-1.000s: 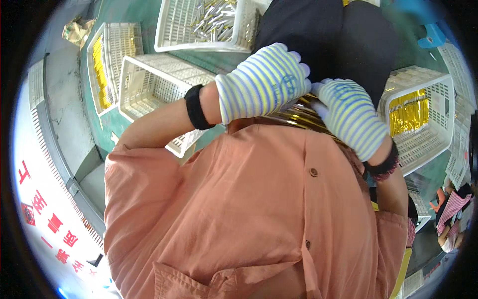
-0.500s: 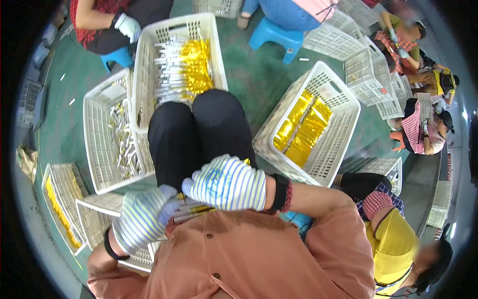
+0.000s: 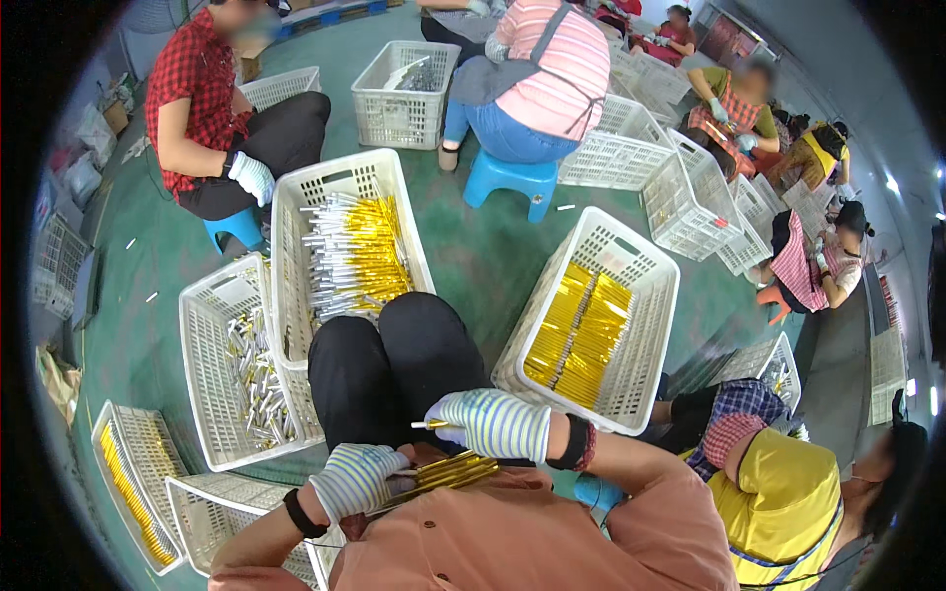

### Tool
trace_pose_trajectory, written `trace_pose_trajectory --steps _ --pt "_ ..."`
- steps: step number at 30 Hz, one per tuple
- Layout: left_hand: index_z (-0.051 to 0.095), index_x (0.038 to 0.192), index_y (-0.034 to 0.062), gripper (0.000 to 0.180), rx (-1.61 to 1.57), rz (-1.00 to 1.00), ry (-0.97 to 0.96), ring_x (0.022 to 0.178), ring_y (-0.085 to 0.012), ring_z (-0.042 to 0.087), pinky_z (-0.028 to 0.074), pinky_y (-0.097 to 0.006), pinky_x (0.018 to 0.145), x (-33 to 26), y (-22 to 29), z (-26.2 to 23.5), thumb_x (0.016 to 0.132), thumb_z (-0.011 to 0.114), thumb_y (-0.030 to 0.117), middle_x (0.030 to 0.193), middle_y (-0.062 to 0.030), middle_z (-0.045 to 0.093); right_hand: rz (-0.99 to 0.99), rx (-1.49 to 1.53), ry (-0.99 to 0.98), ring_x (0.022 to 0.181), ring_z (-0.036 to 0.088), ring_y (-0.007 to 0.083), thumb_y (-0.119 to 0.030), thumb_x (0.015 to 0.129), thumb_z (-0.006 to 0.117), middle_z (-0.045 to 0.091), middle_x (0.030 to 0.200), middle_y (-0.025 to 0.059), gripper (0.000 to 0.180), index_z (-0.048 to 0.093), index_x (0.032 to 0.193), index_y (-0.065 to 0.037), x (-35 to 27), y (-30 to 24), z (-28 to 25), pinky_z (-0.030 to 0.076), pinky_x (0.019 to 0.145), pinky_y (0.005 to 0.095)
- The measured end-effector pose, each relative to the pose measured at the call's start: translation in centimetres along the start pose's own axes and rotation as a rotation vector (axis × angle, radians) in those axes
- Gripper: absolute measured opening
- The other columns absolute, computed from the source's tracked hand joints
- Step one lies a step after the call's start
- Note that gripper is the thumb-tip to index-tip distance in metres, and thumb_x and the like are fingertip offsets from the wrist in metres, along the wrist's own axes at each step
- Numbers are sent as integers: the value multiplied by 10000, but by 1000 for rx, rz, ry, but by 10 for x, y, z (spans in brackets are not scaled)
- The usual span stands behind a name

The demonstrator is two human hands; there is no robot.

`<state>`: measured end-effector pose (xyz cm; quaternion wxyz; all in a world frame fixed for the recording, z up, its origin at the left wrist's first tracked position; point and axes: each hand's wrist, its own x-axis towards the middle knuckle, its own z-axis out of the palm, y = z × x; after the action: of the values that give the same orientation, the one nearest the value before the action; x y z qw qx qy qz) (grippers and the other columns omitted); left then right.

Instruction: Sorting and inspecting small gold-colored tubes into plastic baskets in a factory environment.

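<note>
A bundle of thin, shiny gold sticks (image 3: pixel 448 475) lies across my lap, its near end in my left hand (image 3: pixel 357 481), which is closed around it. Above the bundle, the gloved fingers of my right hand (image 3: pixel 501 424) pinch one slender stick (image 3: pixel 431 425); a short white-and-gold end pokes out past the fingertips. The rest of that stick is hidden by the hand. Both hands wear striped white gloves. Beyond my knees, a white crate (image 3: pixel 419 222) holds many loose gold-and-white sticks (image 3: pixel 360 251).
To the right, a crate (image 3: pixel 658 340) contains gold sticks in two neat rows. At the left stand a crate of short loose pieces (image 3: pixel 202 379) and a crate with a gold row (image 3: pixel 163 443). Co-workers sit around on stools, one in yellow (image 3: pixel 778 483) close on my right.
The view has tipped up, so the crates appear lower. My right hand has moved apart from my left, and a single stick now shows in its fingers. The left hand keeps the bundle.
</note>
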<state>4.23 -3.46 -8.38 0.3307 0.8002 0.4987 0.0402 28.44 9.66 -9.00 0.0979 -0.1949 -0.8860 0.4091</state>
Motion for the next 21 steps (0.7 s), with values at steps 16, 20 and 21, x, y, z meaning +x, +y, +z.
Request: trace_pose_trajectory --steps 16,20,21 --pt "684 942 91 169 -546 -177 108 684 -387 681 523 -442 601 -47 41 -80 942 756 244 745 -136 665 -472 -295 -68 592 649 317 -194 940 580 595 677 115 125 616 923 -75 23 -59 -17 485 512 465" --pt "654 930 82 205 38 -26 418 609 -364 628 487 -465 557 -75 40 -84 888 778 240 712 -117 630 -261 43 -83 872 744 317 -158 909 650 753 1025 146 177 725 1047 -75 20 -56 -34 582 679 420" --pt "658 937 85 210 241 -6 498 603 -357 630 489 -454 548 -90 27 -92 884 779 248 711 -116 636 -174 -94 98 826 758 276 -148 938 682 781 1028 150 158 744 1052 -59 19 -22 -44 587 690 378"
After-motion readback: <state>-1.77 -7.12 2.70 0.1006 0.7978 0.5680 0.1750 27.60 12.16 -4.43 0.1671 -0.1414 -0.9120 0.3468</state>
